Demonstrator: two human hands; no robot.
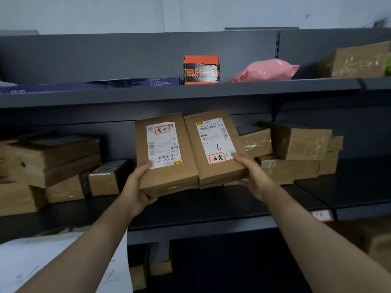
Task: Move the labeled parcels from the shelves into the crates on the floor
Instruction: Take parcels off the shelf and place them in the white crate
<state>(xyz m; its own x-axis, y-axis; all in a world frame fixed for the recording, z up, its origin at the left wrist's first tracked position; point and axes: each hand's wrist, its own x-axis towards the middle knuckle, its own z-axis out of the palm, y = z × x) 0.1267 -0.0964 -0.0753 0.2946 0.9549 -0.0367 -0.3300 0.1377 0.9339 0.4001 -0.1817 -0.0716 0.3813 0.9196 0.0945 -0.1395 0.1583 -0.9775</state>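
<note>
Two flat brown cardboard parcels with white shipping labels are held side by side in front of the middle shelf (201,210). My left hand (137,187) grips the near left corner of the left parcel (186,163), whose label is upside down. My right hand (251,176) grips the near right corner of the right parcel (194,136), whose label reads "1-6" with a red-framed stamp. Both parcels tilt up toward me. No crates are in view.
More taped cardboard boxes are stacked on the middle shelf at left (53,161) and right (296,149). The top shelf holds an orange-black box (201,69), a pink bag (266,70), a blue flat box (135,82) and a brown box (355,60). Boxes stand below (158,261).
</note>
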